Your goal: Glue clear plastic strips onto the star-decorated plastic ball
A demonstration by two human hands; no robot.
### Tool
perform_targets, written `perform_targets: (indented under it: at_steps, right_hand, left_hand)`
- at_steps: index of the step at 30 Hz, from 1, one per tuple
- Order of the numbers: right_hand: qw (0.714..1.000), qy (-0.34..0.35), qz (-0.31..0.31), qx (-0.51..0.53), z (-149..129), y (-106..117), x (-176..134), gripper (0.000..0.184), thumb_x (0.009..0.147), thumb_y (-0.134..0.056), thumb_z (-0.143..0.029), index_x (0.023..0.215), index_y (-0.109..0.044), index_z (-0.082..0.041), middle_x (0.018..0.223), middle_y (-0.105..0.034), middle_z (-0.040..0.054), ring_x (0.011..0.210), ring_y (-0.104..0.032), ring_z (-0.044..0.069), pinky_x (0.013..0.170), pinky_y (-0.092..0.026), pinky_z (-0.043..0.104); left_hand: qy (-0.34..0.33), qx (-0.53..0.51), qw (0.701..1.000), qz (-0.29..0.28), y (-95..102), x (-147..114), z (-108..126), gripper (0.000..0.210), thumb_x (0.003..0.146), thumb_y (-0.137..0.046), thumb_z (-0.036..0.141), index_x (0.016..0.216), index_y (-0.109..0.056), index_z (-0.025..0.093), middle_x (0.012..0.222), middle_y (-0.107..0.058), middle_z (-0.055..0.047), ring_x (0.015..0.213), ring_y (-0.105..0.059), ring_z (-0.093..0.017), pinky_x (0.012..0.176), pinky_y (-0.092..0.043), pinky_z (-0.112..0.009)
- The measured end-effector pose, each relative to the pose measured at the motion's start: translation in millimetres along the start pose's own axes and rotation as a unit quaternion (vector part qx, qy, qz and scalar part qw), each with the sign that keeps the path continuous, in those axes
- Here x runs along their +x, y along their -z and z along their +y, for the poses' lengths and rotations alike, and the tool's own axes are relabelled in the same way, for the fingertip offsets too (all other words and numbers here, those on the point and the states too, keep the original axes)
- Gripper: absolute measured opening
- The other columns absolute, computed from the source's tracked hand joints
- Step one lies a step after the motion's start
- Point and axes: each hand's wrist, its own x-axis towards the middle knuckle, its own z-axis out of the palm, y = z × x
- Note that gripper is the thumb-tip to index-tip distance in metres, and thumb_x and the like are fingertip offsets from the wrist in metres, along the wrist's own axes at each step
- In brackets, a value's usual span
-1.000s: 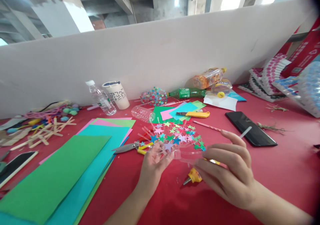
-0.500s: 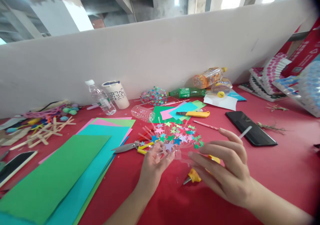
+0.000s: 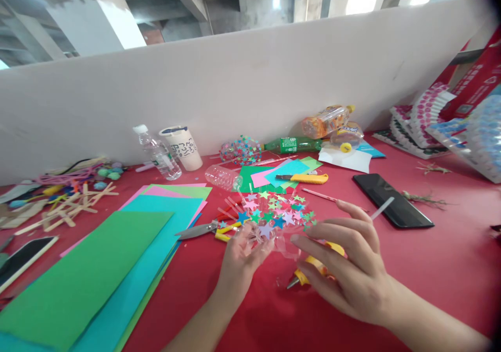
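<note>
While both hands work over the red bench (image 3: 430, 268), the left hand (image 3: 240, 258) cups a clear cut plastic piece (image 3: 270, 235) from below, palm up, fingers curled narrow round its near end, so the transparent wall stays raised off the bench and faces the camera. Right hand (image 3: 344, 268) comes in from the right with fingers spread fairly wide, fingertips touching the other end of the plastic piece; whether it pinches anything small I cannot tell, the clear material blurs the contact.

Layout relative to the clear plastic piece:
- Just behind it: scatter of small coloured paper stars (image 3: 277, 208) on the bench, within fingertip reach.
- Under the right hand: yellow glue tube (image 3: 307, 273), nozzle pointing left, partly covered by the fingers.
- Just left: grey snips with yellow grips (image 3: 201, 230), blades pointing away from the hands.
- Farther left: stack of green, teal and pink paper sheets (image 3: 117, 258), flat.
- Behind, past the stars: yellow utility knife (image 3: 303, 177) on cut paper; star-covered clear ball (image 3: 240, 151) near the white partition (image 3: 250, 85).
- Right and behind: black phone (image 3: 393, 200), face up, apart from the mess.
</note>
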Motion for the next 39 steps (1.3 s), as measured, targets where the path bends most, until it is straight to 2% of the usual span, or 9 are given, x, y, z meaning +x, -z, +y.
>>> perform_targets:
  at_steps: [7, 11, 14, 18, 24, 29, 33, 36, 39]
  right_hand:
    - [0.999, 0.007, -0.044, 0.017, -0.6, -1.7, 2.8, 0.027, 0.081, -0.068, -0.018, 0.108, -0.065, -0.019, 0.097, -0.068, 0.0026, 0.095, -0.055, 0.018, 0.111, -0.026, 0.050]
    - [0.999, 0.014, -0.020, 0.025, -0.4, -1.2, 9.3, 0.015, 0.085, -0.065, -0.017, 0.100, -0.067, -0.018, 0.088, -0.071, -0.0002, 0.091, -0.056, 0.015, 0.112, -0.026, 0.044]
    - [0.999, 0.011, -0.011, 0.031, -1.3, -0.2, 10.8, 0.010, 0.088, -0.061, -0.015, 0.094, -0.068, -0.018, 0.083, -0.071, -0.0013, 0.086, -0.057, 0.013, 0.112, -0.027, 0.042]
    - [1.000, 0.014, 0.001, 0.028, -2.0, -1.2, 2.7, 0.013, 0.086, -0.063, -0.009, 0.095, -0.068, -0.017, 0.081, -0.070, -0.0025, 0.081, -0.059, 0.013, 0.110, -0.029, 0.045]
    - [0.999, 0.029, -0.003, 0.024, -2.7, -1.8, -5.4, 0.019, 0.083, -0.063, -0.003, 0.097, -0.067, -0.014, 0.083, -0.070, -0.0022, 0.082, -0.061, 0.013, 0.111, -0.030, 0.043]
    - [1.000, 0.005, -0.016, 0.024, -0.5, 0.5, 6.7, 0.010, 0.084, -0.066, -0.016, 0.094, -0.068, -0.017, 0.086, -0.070, -0.0005, 0.083, -0.059, 0.014, 0.109, -0.029, 0.044]
    - [1.000, 0.002, -0.028, -0.002, 2.4, 1.2, 6.9, 0.023, 0.084, -0.065, -0.023, 0.106, -0.065, -0.017, 0.095, -0.068, 0.0035, 0.089, -0.057, 0.019, 0.106, -0.032, 0.050]
    - [1.000, 0.004, 0.006, -0.018, 4.3, 0.8, 3.9, 0.030, 0.080, -0.068, -0.018, 0.110, -0.063, -0.016, 0.099, -0.064, 0.0057, 0.091, -0.056, 0.020, 0.105, -0.035, 0.051]
    - [0.999, 0.011, 0.037, -0.020, 5.2, 0.4, 3.2, 0.024, 0.077, -0.071, -0.013, 0.101, -0.065, -0.016, 0.095, -0.061, 0.0047, 0.088, -0.056, 0.019, 0.103, -0.037, 0.051]
  left_hand:
    - [0.001, -0.003, 1.000, 0.007, -0.9, -0.1, 0.7, 0.033, 0.065, -0.079, 0.032, 0.091, -0.064, 0.020, 0.099, -0.074, -0.006, 0.102, -0.066, -0.026, 0.091, -0.048, -0.035]
    - [0.017, 0.001, 0.999, 0.039, -2.9, -1.2, 0.9, 0.045, 0.061, -0.081, 0.033, 0.098, -0.060, 0.018, 0.105, -0.072, -0.009, 0.105, -0.064, -0.028, 0.093, -0.048, -0.037]
    - [0.018, 0.026, 0.999, 0.027, -2.7, -2.0, 1.2, 0.048, 0.062, -0.080, 0.035, 0.101, -0.061, 0.015, 0.109, -0.070, -0.011, 0.108, -0.063, -0.029, 0.095, -0.047, -0.040]
    - [0.012, 0.058, 0.998, 0.026, -1.7, -2.4, 1.8, 0.045, 0.062, -0.079, 0.037, 0.097, -0.064, 0.015, 0.101, -0.072, -0.011, 0.108, -0.061, -0.031, 0.094, -0.047, -0.042]
    - [0.006, 0.047, 0.999, 0.024, -2.8, -3.3, 1.9, 0.035, 0.060, -0.081, 0.036, 0.086, -0.065, 0.020, 0.093, -0.072, -0.005, 0.098, -0.065, -0.026, 0.086, -0.051, -0.035]
    - [0.005, 0.028, 0.999, 0.027, -1.0, -1.7, 0.8, 0.035, 0.061, -0.082, 0.032, 0.089, -0.066, 0.019, 0.103, -0.073, -0.006, 0.103, -0.065, -0.026, 0.089, -0.050, -0.034]
    - [0.000, 0.018, 1.000, 0.023, 0.8, 0.5, -0.8, 0.036, 0.062, -0.082, 0.032, 0.093, -0.067, 0.020, 0.099, -0.074, -0.005, 0.099, -0.067, -0.025, 0.087, -0.051, -0.032]
    - [0.001, 0.007, 0.999, 0.041, 0.7, 1.1, -1.8, 0.037, 0.062, -0.082, 0.031, 0.094, -0.067, 0.019, 0.097, -0.075, -0.005, 0.096, -0.067, -0.023, 0.086, -0.050, -0.031]
    - [-0.001, 0.004, 1.000, 0.031, -0.8, 1.0, -1.1, 0.035, 0.064, -0.081, 0.029, 0.094, -0.066, 0.018, 0.096, -0.075, -0.005, 0.096, -0.067, -0.022, 0.087, -0.050, -0.031]
